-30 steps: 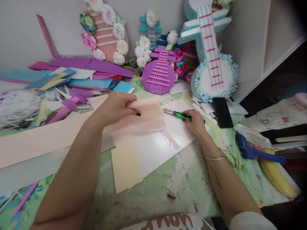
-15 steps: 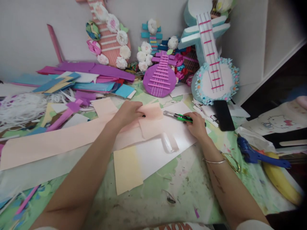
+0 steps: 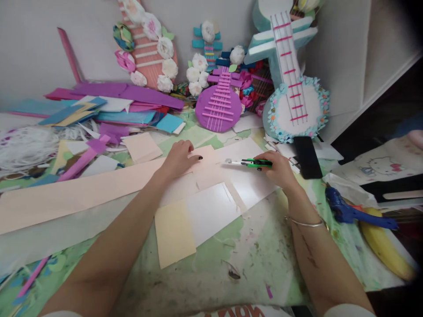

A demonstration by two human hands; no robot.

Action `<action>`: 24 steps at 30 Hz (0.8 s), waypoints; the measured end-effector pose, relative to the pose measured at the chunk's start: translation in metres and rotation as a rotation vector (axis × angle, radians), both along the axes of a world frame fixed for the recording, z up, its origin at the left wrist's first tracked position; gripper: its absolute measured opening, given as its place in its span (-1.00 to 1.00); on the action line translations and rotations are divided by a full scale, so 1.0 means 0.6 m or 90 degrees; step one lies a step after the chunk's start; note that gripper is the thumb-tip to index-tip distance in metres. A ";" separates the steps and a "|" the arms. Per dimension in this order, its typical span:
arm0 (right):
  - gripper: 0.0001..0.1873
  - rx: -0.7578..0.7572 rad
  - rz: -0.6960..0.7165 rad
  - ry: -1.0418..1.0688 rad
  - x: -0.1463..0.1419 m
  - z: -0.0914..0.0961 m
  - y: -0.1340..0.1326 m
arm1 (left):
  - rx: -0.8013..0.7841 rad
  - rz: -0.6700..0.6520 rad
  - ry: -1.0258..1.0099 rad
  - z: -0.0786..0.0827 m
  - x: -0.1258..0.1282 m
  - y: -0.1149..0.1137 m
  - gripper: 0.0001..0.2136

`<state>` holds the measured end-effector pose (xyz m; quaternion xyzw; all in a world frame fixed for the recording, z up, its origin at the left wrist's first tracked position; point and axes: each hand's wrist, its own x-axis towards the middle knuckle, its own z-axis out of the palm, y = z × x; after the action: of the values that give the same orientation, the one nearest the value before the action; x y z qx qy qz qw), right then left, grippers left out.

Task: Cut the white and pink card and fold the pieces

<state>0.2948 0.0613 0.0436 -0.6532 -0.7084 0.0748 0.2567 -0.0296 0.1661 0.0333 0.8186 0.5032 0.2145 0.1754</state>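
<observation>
We appear at a cutting step: our right hand (image 3: 278, 171) grips a utility knife (image 3: 256, 163); our left hand (image 3: 181, 159), loosely parted, is by peach paper (image 3: 210, 177) on white sheets (image 3: 213, 215). Any cut wants paper flat.

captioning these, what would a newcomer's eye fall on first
Probably the big pale-blue, petal-fringed lute-shaped model at the back right. Left of it stands a smaller purple lute-shaped model barred in pink. Near centre, the right hand holds a green-and-black box cutter.
</observation>
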 end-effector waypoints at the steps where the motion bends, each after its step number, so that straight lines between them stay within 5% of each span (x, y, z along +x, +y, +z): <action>1: -0.62 -0.017 0.009 -0.010 0.002 0.001 -0.001 | -0.022 -0.006 -0.005 -0.002 0.000 0.000 -0.76; 9: -0.59 -0.101 0.084 -0.026 0.003 0.005 -0.005 | -0.141 -0.020 -0.095 -0.003 -0.001 -0.007 -0.87; 24: -0.56 -0.091 0.143 -0.021 -0.046 0.002 -0.001 | -0.175 -0.051 -0.239 -0.003 0.006 -0.007 -0.88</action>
<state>0.2671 0.0606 0.0450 -0.5877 -0.7739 0.1428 0.1880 -0.0260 0.1617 0.0317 0.7522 0.4532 0.2853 0.3839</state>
